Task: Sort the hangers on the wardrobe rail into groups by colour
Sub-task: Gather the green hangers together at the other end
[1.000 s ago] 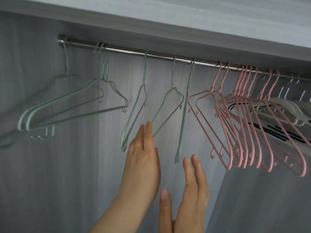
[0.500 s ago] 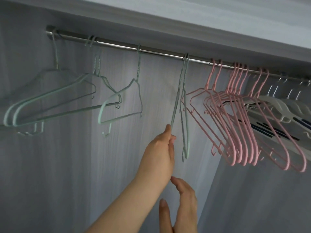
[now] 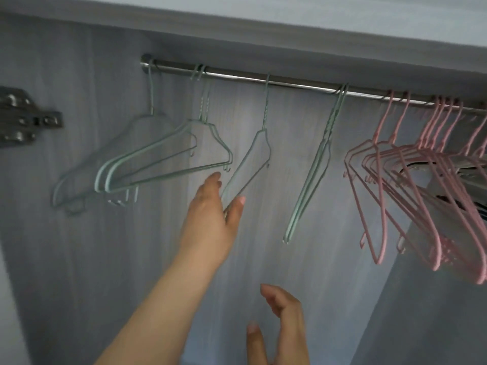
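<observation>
head view: green hanger (image 3: 247, 169) between left fingers (image 3: 210, 184).

The single head view looks up and forward into the wardrobe, close beneath the rail (image 3: 290, 84). It faces the back panel (image 3: 303, 196); no second view exists.

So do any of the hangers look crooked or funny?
Yes. The green hanger that the left hand holds is swung sideways, and a green pair hangs slanted on the rail. The pink hangers are bunched and tangled. Nothing looks broken.
</observation>
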